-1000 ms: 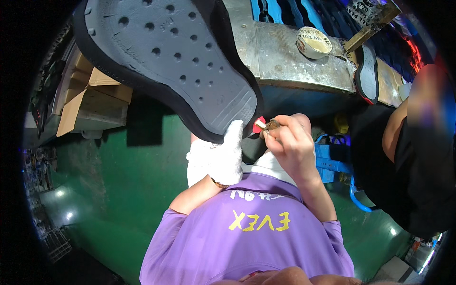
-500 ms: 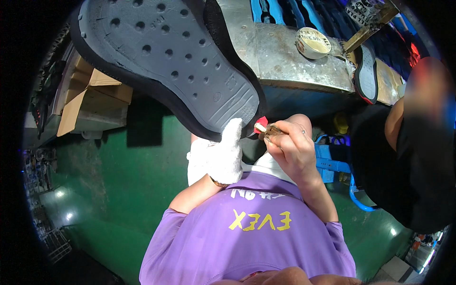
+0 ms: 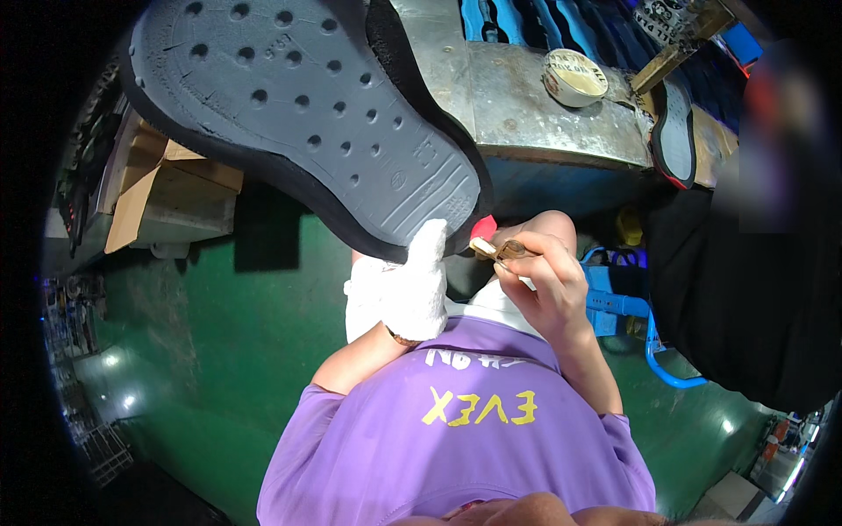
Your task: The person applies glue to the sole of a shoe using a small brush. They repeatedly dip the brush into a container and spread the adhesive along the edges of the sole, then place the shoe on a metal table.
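My left hand [image 3: 415,285], in a white glove, grips the heel end of a large shoe [image 3: 298,114]. Its grey, dimpled bottom faces me, and black material runs round the edge. A small red tab [image 3: 484,228] sticks out at the heel. Bare, my right hand [image 3: 551,273] pinches a small brush-like tool [image 3: 506,251] with a pale tip and a brown, stained body. That tip lies close beside the red tab; whether they touch I cannot tell.
Beyond the shoe runs a metal worktop [image 3: 526,114] holding a round tub [image 3: 575,77] and another grey-bottomed shoe [image 3: 674,136]. An open cardboard box [image 3: 189,202] stands left. At right are a person in black [image 3: 745,298] and a blue metal frame [image 3: 653,351].
The shoe has tilted slightly, its toe end shifting up and left. My right hand and the tool's tip have dropped a little toward me. The person at right has shifted.
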Demonstrator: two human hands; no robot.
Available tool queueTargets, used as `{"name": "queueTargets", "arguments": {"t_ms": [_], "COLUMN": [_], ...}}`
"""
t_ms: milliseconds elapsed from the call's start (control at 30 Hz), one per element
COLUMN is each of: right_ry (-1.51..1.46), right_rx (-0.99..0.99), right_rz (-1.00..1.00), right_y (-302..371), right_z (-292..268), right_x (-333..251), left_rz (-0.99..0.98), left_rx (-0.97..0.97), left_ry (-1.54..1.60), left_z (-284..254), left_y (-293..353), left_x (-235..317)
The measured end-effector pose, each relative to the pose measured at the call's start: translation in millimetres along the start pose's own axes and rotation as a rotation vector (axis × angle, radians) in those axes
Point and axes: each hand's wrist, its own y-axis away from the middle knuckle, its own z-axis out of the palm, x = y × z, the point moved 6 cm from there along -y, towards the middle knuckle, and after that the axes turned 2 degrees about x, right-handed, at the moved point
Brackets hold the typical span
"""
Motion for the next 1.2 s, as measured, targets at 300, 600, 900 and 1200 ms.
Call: {"name": "queueTargets", "arguments": {"t_ms": [300,600,900,1200], "right_ry": [0.230,0.149,0.060,0.020], "right_rx": [0.171,0.150,-0.039,0.113], "right_rz": [0.161,0.031,-0.060,0.010], "right_y": [2.5,0.4,-0.5,9.4], "right_z": [-8.5,-1.9,6.6,-1.9], "right_x": [16.1,12.5,0.7,1.2], "left_rz": [-0.032,-0.047,0.026,-0.022], "left_rx": [0.008,-0.007,0.003,-0.007], "left_ry": [0.062,0.025,-0.171,-0.004], "left_z": [-3.9,-1.0,-6.1,-3.7], "left_y": [2.9,3.2,1.5,-0.1], "left_x": [-5.8,-5.8,-1.2,-4.0]}}
